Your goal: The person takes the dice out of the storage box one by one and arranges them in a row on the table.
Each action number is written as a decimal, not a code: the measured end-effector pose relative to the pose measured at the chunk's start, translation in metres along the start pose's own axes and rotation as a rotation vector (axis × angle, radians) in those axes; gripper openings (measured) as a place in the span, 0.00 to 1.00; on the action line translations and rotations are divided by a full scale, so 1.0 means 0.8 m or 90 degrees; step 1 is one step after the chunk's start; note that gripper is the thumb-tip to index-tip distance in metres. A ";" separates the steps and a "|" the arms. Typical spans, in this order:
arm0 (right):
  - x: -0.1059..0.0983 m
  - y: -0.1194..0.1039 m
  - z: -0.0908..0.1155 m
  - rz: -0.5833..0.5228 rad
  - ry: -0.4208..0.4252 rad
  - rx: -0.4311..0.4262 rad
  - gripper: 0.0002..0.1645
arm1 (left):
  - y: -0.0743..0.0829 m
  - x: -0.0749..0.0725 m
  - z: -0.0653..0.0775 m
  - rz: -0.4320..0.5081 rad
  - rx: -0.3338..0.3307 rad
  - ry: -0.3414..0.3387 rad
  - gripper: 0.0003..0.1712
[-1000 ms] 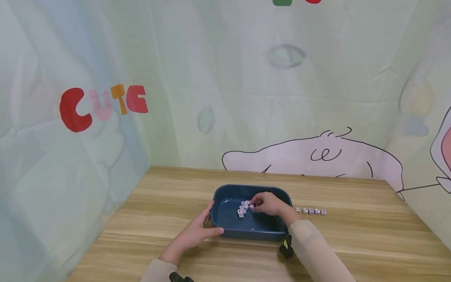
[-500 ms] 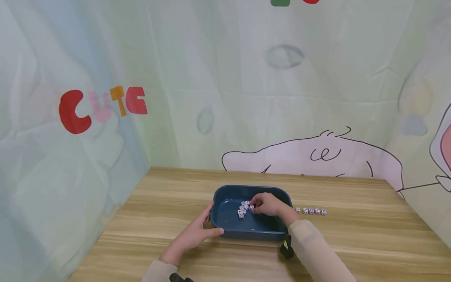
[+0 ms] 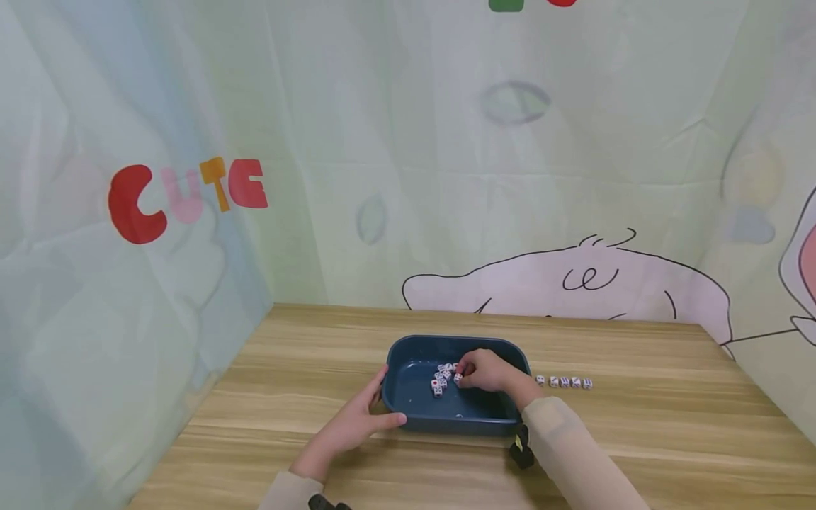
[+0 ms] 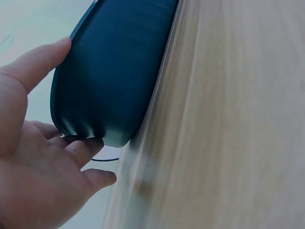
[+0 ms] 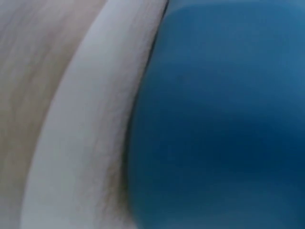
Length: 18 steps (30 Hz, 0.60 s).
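Note:
A dark blue rectangular tub [image 3: 414, 418] stands on the wooden table. My left hand [image 3: 353, 423] holds its left front corner, thumb along the front wall and fingers against the left end. In the left wrist view, the thumb and fingertips of that hand touch the tub's wall [image 4: 109, 71]. My right hand [image 3: 489, 371] reaches over the right side into the tub, finger and thumb pinching at a white die [image 3: 458, 378]. Several more white dice [image 3: 440, 379] lie loosely clustered inside, just left of those fingers. The right wrist view is blurred, with blue tub wall [image 5: 219, 105] and no fingers visible.
A row of several dice [image 3: 564, 382] lies on the table [image 3: 650, 425] right of the tub, partly behind my right wrist. Printed cloth [image 3: 319, 234] hangs along the back and left edges. A black wrist device [image 3: 521, 453] hangs near the tub's front right corner.
The die at my right fingertips has shifted slightly toward the front and right, apart from the cluster. My left hand and the tub have stayed put.

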State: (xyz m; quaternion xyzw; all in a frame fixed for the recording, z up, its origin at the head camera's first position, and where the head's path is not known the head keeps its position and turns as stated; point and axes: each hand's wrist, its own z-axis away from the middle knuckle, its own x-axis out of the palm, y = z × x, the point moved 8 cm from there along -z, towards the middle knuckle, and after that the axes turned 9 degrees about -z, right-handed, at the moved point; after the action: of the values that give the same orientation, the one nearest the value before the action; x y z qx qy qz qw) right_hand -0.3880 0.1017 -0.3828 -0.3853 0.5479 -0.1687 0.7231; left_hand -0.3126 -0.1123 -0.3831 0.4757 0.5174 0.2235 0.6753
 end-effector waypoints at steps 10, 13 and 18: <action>-0.013 -0.007 0.009 0.030 0.001 -0.031 0.04 | -0.002 0.000 0.000 -0.009 0.004 0.004 0.56; -0.027 -0.014 0.017 0.037 0.009 -0.065 0.04 | -0.003 0.000 -0.001 -0.010 0.005 0.005 0.57; -0.056 -0.020 0.037 0.029 0.035 -0.097 0.05 | -0.002 -0.001 -0.001 -0.007 0.004 0.004 0.57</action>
State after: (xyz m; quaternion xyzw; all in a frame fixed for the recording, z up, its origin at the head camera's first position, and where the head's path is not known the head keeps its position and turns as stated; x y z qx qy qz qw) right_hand -0.3736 0.1323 -0.3381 -0.4217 0.5873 -0.1206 0.6802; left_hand -0.3139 -0.1133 -0.3845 0.4743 0.5226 0.2195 0.6736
